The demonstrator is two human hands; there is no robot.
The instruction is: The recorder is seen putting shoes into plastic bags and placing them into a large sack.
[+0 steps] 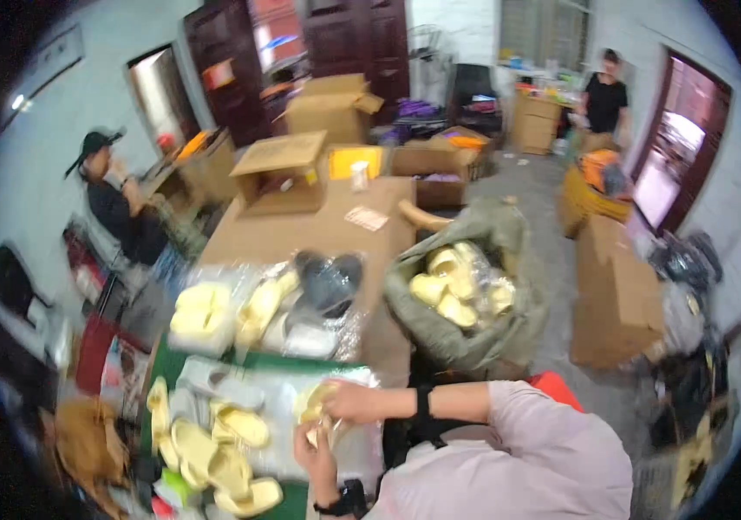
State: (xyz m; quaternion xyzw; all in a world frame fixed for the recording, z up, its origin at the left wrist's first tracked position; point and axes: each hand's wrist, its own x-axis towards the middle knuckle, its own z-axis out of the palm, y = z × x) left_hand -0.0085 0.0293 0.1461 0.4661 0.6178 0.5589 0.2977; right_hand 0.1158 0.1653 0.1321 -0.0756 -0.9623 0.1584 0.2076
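At the near end of the table, my right hand (351, 402) and my left hand (316, 452) are close together, fingers closed round a pale yellow slipper (308, 402). Much of the slipper is hidden by my fingers, and the picture is a little blurred. Beneath it lies a stack of clear plastic bags (288, 381). Several loose pale yellow slippers (205, 451) are heaped left of my hands, with a grey slipper (223, 387) behind them. Farther up the table are bagged yellow slippers (204, 314) and a dark grey pair (329, 282) on clear plastic.
A large olive sack (466, 342) of yellow slippers stands right of the table. An open cardboard box (279, 173) sits at the table's far end. A tall carton (615, 290) stands farther right. One person (119, 204) sits at the left; another (604, 100) stands at the far right.
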